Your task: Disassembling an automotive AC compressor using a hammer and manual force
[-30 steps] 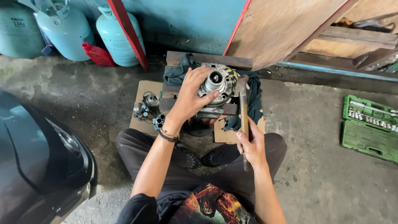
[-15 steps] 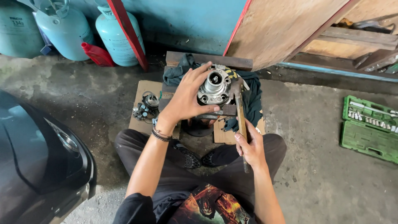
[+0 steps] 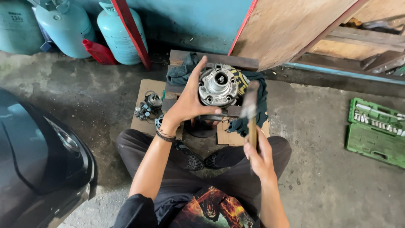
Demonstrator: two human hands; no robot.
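Grey metal housing (image 3: 218, 86) sat clasped in the left hand (image 3: 187, 103); the right hand (image 3: 258, 154) clenched a hammer (image 3: 250, 110), handle upright, head just right of it.

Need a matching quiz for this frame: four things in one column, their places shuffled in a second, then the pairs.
Things:
1. hammer
2. metal housing
3. socket set
4. gas cylinders

Places:
A. on the floor at the far right
B. held in the right hand
C. standing against the blue wall, upper left
D. steadied by the left hand on the wood block

Pairs: 1-B, 2-D, 3-A, 4-C
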